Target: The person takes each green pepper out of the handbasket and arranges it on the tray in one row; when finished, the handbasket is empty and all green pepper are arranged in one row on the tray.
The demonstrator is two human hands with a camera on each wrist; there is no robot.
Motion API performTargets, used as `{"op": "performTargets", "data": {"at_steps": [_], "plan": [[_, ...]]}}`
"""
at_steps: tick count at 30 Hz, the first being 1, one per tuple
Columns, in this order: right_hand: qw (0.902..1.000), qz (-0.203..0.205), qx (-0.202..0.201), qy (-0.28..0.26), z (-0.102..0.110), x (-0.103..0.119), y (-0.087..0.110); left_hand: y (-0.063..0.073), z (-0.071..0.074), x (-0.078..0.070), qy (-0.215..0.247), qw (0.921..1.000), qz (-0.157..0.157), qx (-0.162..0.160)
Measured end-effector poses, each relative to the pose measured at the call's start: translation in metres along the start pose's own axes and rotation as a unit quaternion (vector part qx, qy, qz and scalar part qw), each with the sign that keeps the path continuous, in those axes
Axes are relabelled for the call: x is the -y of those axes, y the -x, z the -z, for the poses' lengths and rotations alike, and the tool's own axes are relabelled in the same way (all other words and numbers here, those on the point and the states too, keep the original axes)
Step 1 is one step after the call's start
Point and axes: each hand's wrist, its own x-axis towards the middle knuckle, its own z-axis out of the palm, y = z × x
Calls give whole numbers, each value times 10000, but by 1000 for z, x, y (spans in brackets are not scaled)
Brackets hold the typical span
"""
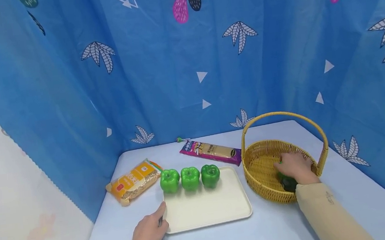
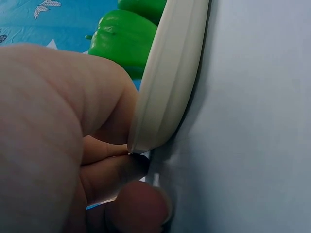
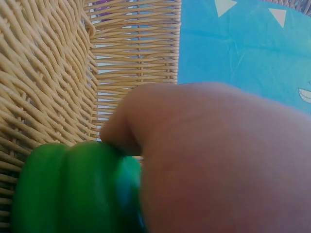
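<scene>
In the head view, my left hand (image 1: 148,231) is at the near-left corner of a cream tray (image 1: 207,210). The left wrist view shows the thumb against the tray's rim (image 2: 163,77), the other fingers bent beyond it. Three green bell peppers (image 1: 190,179) stand in a row along the tray's far-left edge. My right hand (image 1: 296,165) reaches down inside a wicker basket (image 1: 266,188). It grips another green bell pepper (image 3: 68,189), pressed close to the woven wall; the fingers' far side is hidden.
Left of the tray lies an orange bag of grain (image 1: 135,182). A purple noodle packet (image 1: 211,152) lies behind the tray, near the basket. The basket's tall handle (image 1: 281,113) arches over the right hand. Blue curtain (image 1: 173,67) hangs behind the table.
</scene>
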Motion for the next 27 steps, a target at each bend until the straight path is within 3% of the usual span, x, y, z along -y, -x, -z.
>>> {"op": "performTargets", "data": {"at_steps": [5, 13, 20, 27], "plan": [[9996, -137, 238, -7, 2, 1, 1, -2, 1, -1, 72, 10000, -24, -3], [9962, 292, -153, -812, -5, 2, -3, -1, -1, 0, 14, 10000, 53, 36], [9958, 445, 285, -742, -8, 6, -7, 0, 1, 1, -62, 9999, 87, -13], [9875, 716, 300, -1373, -9, 6, -10, 0, 1, -1, -10, 10000, 30, -11]]}}
